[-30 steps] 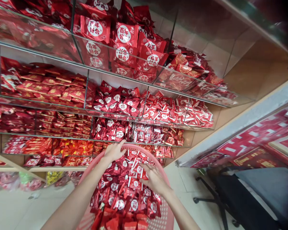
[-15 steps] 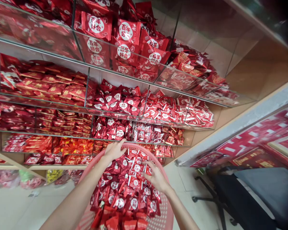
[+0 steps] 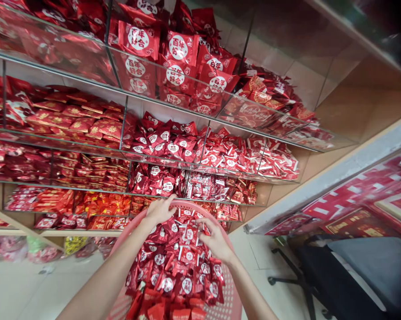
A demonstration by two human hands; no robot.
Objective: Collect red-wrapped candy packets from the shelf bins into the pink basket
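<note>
A pink plastic basket (image 3: 232, 289) with a perforated side is filled with small wrapped sweets (image 3: 187, 284), dark red and bright red, many with white round labels. My left hand (image 3: 161, 210) grips the basket's far rim at the upper left, beside the shelf front. Over the sweets at the basket's right side is my right hand (image 3: 215, 240), its fingers apart and slightly bent. The fingertips lie near red-and-white packets (image 3: 189, 233); nothing shows held in them. Part of the basket's rim is hidden by my forearms.
Stepped shelves (image 3: 174, 158) with clear fronts and dividers hold many red packets right in front of the basket. A black office chair (image 3: 350, 275) stands at the lower right. Bagged goods (image 3: 75, 244) lie under the lowest shelf, on the tiled floor (image 3: 17, 289).
My right hand has shifted slightly up over the sweets, and its fingers are more bent. My left hand stays at the rim. The view has moved a little.
</note>
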